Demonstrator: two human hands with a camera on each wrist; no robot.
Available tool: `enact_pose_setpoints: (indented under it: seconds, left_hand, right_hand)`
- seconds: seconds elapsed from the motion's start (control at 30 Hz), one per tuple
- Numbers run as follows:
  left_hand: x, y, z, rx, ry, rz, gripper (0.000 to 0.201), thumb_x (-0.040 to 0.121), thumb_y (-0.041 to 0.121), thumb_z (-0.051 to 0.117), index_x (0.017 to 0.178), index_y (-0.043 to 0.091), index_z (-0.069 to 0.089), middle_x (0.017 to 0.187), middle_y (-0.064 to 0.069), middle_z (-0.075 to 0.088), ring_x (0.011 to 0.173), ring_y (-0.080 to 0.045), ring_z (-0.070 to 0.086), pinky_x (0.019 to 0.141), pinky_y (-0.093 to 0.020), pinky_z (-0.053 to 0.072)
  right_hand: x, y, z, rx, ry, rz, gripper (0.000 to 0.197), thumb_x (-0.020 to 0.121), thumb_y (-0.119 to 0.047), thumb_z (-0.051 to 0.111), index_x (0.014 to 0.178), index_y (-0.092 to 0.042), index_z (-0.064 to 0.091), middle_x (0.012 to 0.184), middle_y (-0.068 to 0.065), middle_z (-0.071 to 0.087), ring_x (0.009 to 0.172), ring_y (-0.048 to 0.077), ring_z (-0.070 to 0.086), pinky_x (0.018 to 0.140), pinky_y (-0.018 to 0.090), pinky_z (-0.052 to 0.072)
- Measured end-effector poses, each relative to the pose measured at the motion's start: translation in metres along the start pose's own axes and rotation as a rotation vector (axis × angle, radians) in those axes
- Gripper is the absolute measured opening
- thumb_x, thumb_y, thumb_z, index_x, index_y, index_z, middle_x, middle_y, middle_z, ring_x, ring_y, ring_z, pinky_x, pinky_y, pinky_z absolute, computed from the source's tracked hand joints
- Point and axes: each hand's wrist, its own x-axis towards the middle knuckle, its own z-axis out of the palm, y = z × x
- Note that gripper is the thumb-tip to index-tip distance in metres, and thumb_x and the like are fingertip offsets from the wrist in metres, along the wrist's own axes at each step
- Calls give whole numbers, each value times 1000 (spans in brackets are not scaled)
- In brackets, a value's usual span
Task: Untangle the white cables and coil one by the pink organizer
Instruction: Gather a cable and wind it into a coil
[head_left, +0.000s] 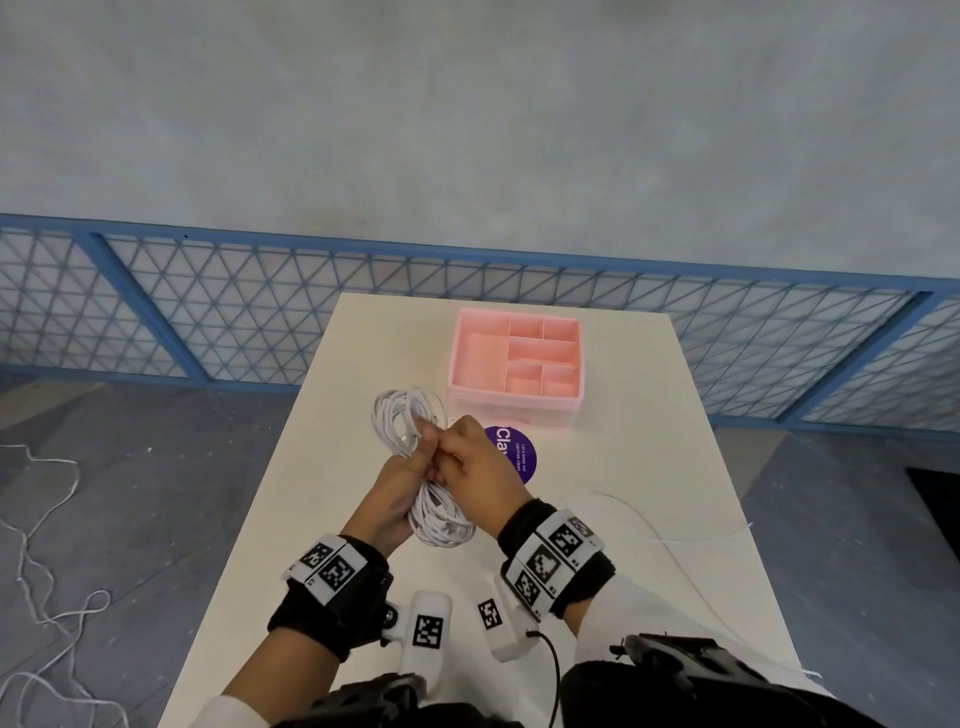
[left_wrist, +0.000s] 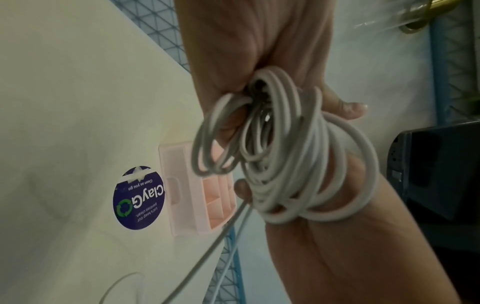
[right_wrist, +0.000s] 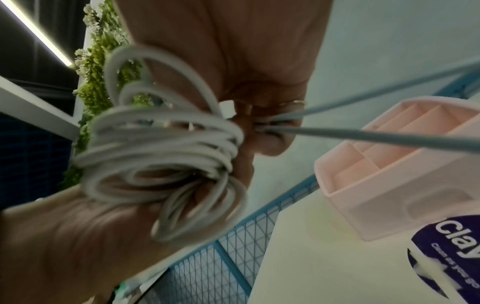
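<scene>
- We record a white table (head_left: 291, 493), its far edge toward a blue mesh fence (head_left: 208, 306).
- The pink organizer (head_left: 516, 364) sits at the table's far end, compartments open upward.
- A purple round sticker (head_left: 519, 452) lies flat just in front of it (partly hidden by the right hand).
- We find the white cable bundle (head_left: 431, 483) held above the table, near the organizer, in many loose loops.
- The left hand (head_left: 395, 493) grips the bundle, fingers curled round it.
- The right hand (head_left: 478, 467) pinches strands at the bundle's middle; two strands run taut away from its fingertips.
</scene>
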Motion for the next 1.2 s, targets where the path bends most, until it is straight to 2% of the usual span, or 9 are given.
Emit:
enact_pose_setpoints:
  seconds: [0.13, 0.3, 0.53, 0.63, 0.73, 0.83, 0.93, 1.07, 1.2]
  left_hand:
    - [-2, -1, -2, -34, -55, -33, 93, 47, 66, 78, 110, 0, 62, 114, -32, 60, 112, -41, 59, 101, -49, 45]
    - [0, 4, -5, -14, -42, -72, 85, 44, 56, 85, 101, -1, 60, 59, -6, 56, 53, -15, 60, 56, -24, 54]
    - [-3, 3, 3, 33, -24, -107, 27, 73, 36, 68, 67, 13, 56, 51, -1, 53, 47, -12, 58, 53, -23, 52]
    - [-5, 6, 2, 20, -73, -66, 23, 85, 28, 61, 72, 9, 60, 61, -5, 63, 58, -15, 65, 72, -31, 59]
    - [-5, 9, -4, -22, -5, -4, 27, 80, 23, 61, 94, 0, 65, 86, -10, 71, 76, -21, 70, 71, -33, 59]
    - [-7, 13, -7, 16, 10, 54, 21, 67, 31, 70, 65, 11, 73, 70, -5, 73, 89, -26, 67, 88, -38, 52]
    - [-10, 28, -10, -177, 62, 141, 33, 81, 29, 60, 50, 17, 62, 45, 2, 59, 61, -15, 69, 76, -31, 58]
    - [-7, 51, -32, -379, 169, 250, 26, 95, 33, 44, 74, 18, 44, 39, 7, 39, 39, -6, 46, 68, -22, 57]
    - [-3, 48, -40, -168, 265, 367, 19, 95, 29, 48, 82, 16, 50, 41, 7, 38, 41, -9, 44, 58, -23, 53]
  right_hand:
    - [-6, -2, 2, 47, -68, -39, 18, 91, -5, 44, 91, 0, 62, 95, 10, 38, 93, 31, 49, 92, 43, 44]
    - [-5, -2, -19, 456, 149, 97, 41, 76, 3, 68, 105, -21, 52, 72, 6, 59, 60, 4, 58, 59, 14, 47]
    - [-1, 7, -22, 323, 242, 139, 54, 61, -3, 80, 74, -27, 34, 64, 0, 43, 45, 16, 45, 50, 33, 45]
    - [-4, 20, -26, 309, 127, 141, 42, 60, -15, 85, 72, -23, 45, 66, 3, 55, 56, 18, 56, 62, 41, 54]
    - [-9, 34, -30, 247, -88, 87, 23, 74, -17, 76, 79, -27, 56, 77, 0, 67, 75, 13, 64, 81, 35, 52]
    - [-11, 50, -40, 156, -131, 86, 20, 84, -15, 65, 81, -32, 54, 66, -7, 62, 66, 7, 58, 75, 24, 46]
    - [-17, 71, -54, 160, -102, 153, 18, 84, -16, 64, 75, -31, 60, 54, -8, 56, 55, 10, 51, 65, 21, 43]
    - [-27, 90, -66, 29, -89, 248, 10, 85, -29, 63, 81, -31, 72, 59, -16, 60, 61, 5, 51, 65, 24, 40]
    - [-38, 50, -57, -623, -505, -22, 27, 90, -38, 52, 109, -24, 66, 99, -9, 70, 93, 15, 59, 74, 25, 37]
